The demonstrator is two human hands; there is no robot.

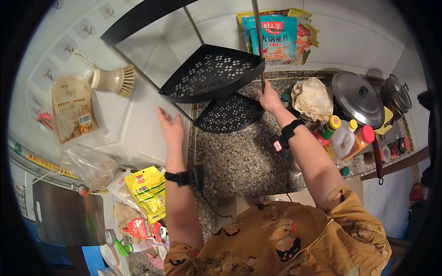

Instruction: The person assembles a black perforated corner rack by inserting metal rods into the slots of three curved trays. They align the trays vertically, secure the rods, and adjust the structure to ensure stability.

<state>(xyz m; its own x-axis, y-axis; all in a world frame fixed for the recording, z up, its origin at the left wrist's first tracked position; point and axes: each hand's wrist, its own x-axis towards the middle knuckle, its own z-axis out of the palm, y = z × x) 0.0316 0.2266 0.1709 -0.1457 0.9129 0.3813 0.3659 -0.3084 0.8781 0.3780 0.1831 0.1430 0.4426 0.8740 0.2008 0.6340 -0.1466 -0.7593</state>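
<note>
A black metal corner rack (pixel 216 92) with several fan-shaped tiers stands in the corner of the speckled granite counter (pixel 230 161). Its tiers are pierced with flower-shaped holes, and those I can see into hold nothing. My right hand (pixel 270 98) is closed round the thin right-hand post, just below the middle tier. On the other side, my left hand (pixel 171 132) is open with the fingers apart, close to the left post and apparently not touching it. Each wrist wears a black band with a small device. The top of the rack runs out of view.
Seasoning packets (pixel 276 39) hang on the back wall. To the right are a crumpled cloth-like bundle (pixel 313 99), a lidded pan (pixel 358 99), a pot (pixel 397 94) and bottles (pixel 343 140). A brush (pixel 113 80) and a brown bag (pixel 73 110) hang left, above a yellow packet (pixel 146 191).
</note>
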